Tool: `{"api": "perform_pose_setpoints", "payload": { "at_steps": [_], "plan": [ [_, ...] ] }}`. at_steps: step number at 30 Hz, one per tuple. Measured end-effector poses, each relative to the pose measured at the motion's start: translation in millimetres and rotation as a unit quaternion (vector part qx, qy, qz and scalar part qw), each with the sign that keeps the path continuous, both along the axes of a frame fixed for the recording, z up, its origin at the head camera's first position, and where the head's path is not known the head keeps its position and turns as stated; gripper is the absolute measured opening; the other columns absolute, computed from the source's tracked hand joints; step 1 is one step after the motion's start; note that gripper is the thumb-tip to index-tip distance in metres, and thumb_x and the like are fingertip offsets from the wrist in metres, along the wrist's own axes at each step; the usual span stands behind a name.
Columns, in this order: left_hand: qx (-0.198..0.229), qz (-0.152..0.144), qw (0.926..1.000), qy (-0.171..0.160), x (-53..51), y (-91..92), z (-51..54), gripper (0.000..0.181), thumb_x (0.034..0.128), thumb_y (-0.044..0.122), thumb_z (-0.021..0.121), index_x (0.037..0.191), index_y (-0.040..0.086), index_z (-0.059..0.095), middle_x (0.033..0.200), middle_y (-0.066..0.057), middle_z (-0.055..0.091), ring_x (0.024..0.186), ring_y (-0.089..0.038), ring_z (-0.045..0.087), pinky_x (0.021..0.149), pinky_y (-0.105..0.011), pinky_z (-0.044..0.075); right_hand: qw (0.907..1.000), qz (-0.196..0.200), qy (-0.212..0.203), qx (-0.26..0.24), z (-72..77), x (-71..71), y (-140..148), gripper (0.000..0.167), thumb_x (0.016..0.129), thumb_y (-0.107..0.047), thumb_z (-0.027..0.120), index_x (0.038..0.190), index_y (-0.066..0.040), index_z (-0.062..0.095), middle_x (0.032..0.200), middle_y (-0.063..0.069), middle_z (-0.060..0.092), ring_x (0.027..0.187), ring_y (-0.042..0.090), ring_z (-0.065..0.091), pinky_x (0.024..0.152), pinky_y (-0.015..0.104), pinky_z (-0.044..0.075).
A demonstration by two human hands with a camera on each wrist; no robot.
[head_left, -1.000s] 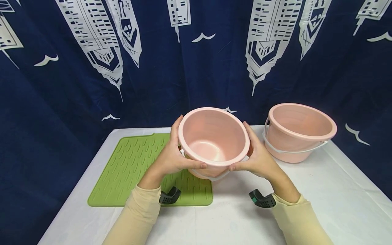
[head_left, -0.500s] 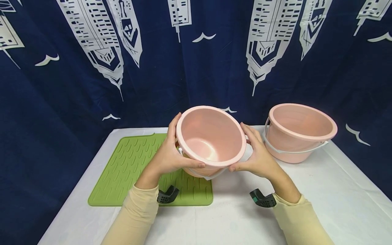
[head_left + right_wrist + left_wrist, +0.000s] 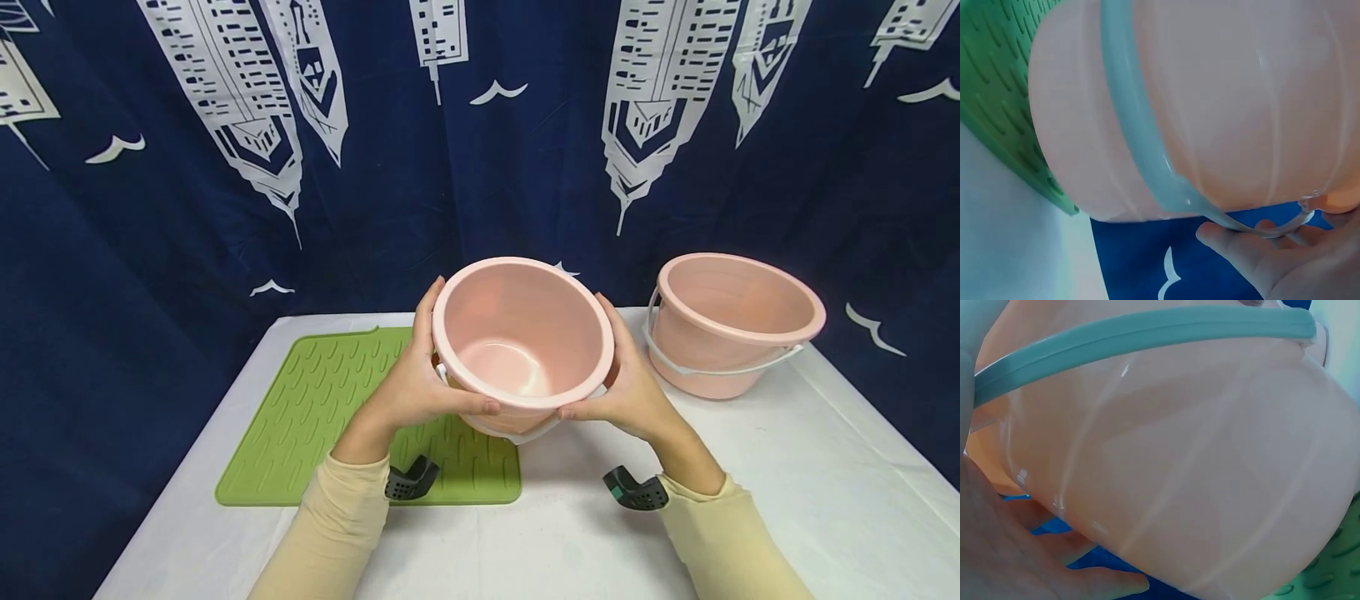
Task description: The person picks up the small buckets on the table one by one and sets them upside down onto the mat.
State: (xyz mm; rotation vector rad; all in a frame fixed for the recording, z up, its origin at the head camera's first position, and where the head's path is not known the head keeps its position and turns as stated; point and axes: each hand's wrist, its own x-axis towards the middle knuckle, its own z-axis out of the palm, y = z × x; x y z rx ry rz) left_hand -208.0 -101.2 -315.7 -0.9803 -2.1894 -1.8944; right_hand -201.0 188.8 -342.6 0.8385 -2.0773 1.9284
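Observation:
A pale pink bucket [image 3: 517, 325] is lifted in front of the person, its mouth tilted toward the head camera. At its left side, the left hand [image 3: 416, 375] grips the rim, thumb along the front and fingers reaching behind. The right hand [image 3: 633, 383] holds the opposite side in the same way. A white handle [image 3: 528, 435] hangs below the rim at the front. In the left wrist view, the handle [image 3: 1147, 334] crosses the bucket's wall [image 3: 1210, 444]. Fingers of the right hand [image 3: 1285, 262] lie by the handle's end in the right wrist view.
Behind and below the bucket lies a green ridged mat [image 3: 337, 417] on the white-covered table [image 3: 570, 542]. A second pink bucket [image 3: 720, 358] stands upright at the back right, handle down. A dark blue printed curtain [image 3: 480, 183] hangs behind the table.
The bucket shifts slightly left, then back right, with its tilt changing a little. The right hand, briefly a bit away from the rim, is again close around it. The second bucket stays put.

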Motion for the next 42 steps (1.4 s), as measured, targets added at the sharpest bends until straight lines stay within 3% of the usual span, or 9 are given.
{"api": "perform_pose_setpoints", "payload": {
  "at_steps": [6, 9, 12, 16, 24, 28, 34, 42],
  "plan": [
    [0.011, -0.026, 0.9996, 0.001, -3.2, -3.3, -1.1, 0.152, 0.0559, 0.047, 0.099, 0.16, 0.028, -0.01, 0.155, -0.019, 0.035, 0.137, -0.043, 0.036, 0.112, -0.061, 0.027, 0.9992, 0.011, -0.006, -0.037, 0.3, -1.0, 2, 0.143, 0.055, 0.001, 0.098, 0.161, -0.004, 0.003, 0.163, 0.015, 0.019, 0.138, 0.035, 0.035, 0.1, 0.029, 0.047],
    [0.01, -0.037, 0.9992, 0.011, -6.1, -5.5, -3.1, 0.153, 0.0545, 0.053, 0.098, 0.159, 0.03, -0.012, 0.153, -0.02, 0.038, 0.141, -0.037, 0.033, 0.116, -0.056, 0.023, 0.9975, 0.023, -0.015, -0.065, -1.0, -1.7, 3, 0.142, 0.057, -0.011, 0.101, 0.161, -0.004, 0.005, 0.163, 0.017, 0.019, 0.136, 0.035, 0.036, 0.099, 0.031, 0.048],
    [0.006, -0.042, 0.999, 0.016, -9.0, -6.5, -5.6, 0.155, 0.052, 0.058, 0.096, 0.159, 0.031, -0.012, 0.16, -0.01, 0.032, 0.146, -0.025, 0.029, 0.117, -0.051, 0.022, 0.9942, 0.036, -0.026, -0.098, -2.7, -2.6, 3, 0.141, 0.059, -0.022, 0.101, 0.162, -0.005, 0.007, 0.163, 0.019, 0.019, 0.134, 0.032, 0.038, 0.097, 0.031, 0.05],
    [-0.005, -0.047, 0.9988, 0.01, -13.0, -7.8, -11.1, 0.157, 0.0481, 0.06, 0.096, 0.159, 0.033, -0.012, 0.164, 0.001, 0.022, 0.149, -0.015, 0.021, 0.118, -0.05, 0.021, 0.9893, 0.05, -0.037, -0.132, -3.5, -3.4, 3, 0.14, 0.059, -0.023, 0.1, 0.162, -0.005, 0.007, 0.162, 0.02, 0.018, 0.132, 0.029, 0.04, 0.096, 0.029, 0.05],
    [-0.004, -0.064, 0.9979, -0.008, -25.4, -14.1, -28.2, 0.159, 0.0474, 0.056, 0.098, 0.16, 0.031, -0.012, 0.168, -0.001, 0.003, 0.152, -0.022, 0.007, 0.12, -0.049, 0.013, 0.9784, 0.066, -0.039, -0.192, 0.1, -2.5, 2, 0.138, 0.061, -0.023, 0.1, 0.161, -0.002, 0.006, 0.159, 0.014, 0.024, 0.131, 0.027, 0.04, 0.098, 0.026, 0.048],
    [0.007, -0.072, 0.9971, -0.024, -31.1, -17.1, -35.5, 0.157, 0.0492, 0.052, 0.098, 0.16, 0.029, -0.011, 0.168, -0.004, 0.001, 0.153, -0.023, 0.005, 0.12, -0.047, 0.014, 0.974, 0.075, -0.035, -0.211, 1.4, -1.9, 2, 0.137, 0.063, -0.026, 0.099, 0.16, -0.001, 0.007, 0.159, 0.015, 0.024, 0.132, 0.027, 0.04, 0.1, 0.026, 0.046],
    [0.023, -0.094, 0.9939, -0.053, -37.4, -19.3, -45.2, 0.156, 0.0522, 0.043, 0.101, 0.161, 0.027, -0.01, 0.168, -0.004, 0.004, 0.152, -0.019, 0.009, 0.118, -0.049, 0.018, 0.9659, 0.084, -0.038, -0.242, 1.0, -2.1, 1, 0.135, 0.063, -0.03, 0.098, 0.16, 0.0, 0.009, 0.158, 0.015, 0.026, 0.133, 0.025, 0.04, 0.104, 0.025, 0.042],
    [0.017, -0.122, 0.9894, -0.077, -38.2, -15.2, -51.3, 0.152, 0.0517, 0.042, 0.101, 0.16, 0.035, -0.004, 0.164, -0.001, 0.017, 0.14, -0.031, 0.036, 0.11, -0.044, 0.037, 0.9526, 0.11, -0.052, -0.279, -0.4, -2.4, 2, 0.134, 0.065, -0.027, 0.097, 0.16, 0.0, 0.007, 0.157, 0.018, 0.025, 0.132, 0.026, 0.041, 0.102, 0.029, 0.045]
  ]
}}
